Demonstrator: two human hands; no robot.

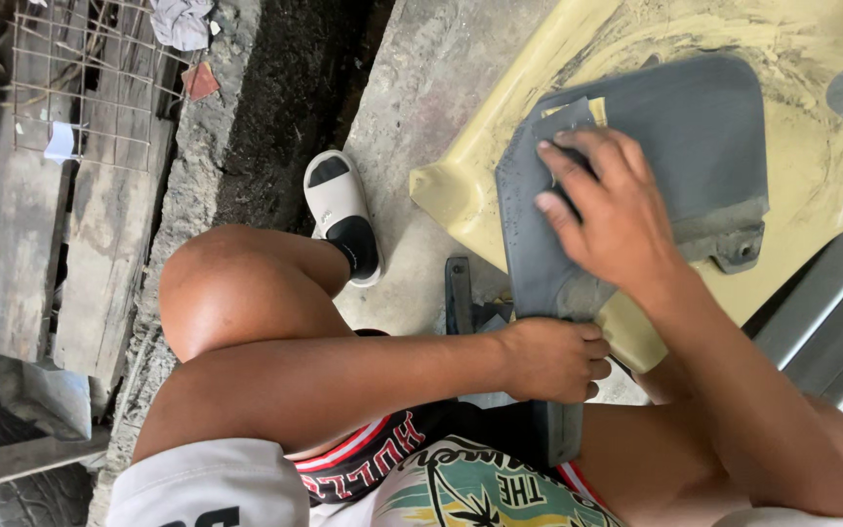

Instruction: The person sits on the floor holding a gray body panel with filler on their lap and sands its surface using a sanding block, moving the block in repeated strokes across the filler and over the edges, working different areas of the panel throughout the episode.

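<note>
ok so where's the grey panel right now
In the head view the grey panel lies right of centre on the yellow body part, with the right hand pressing sandpaper on its face and the left hand gripping its lower edge.
</note>
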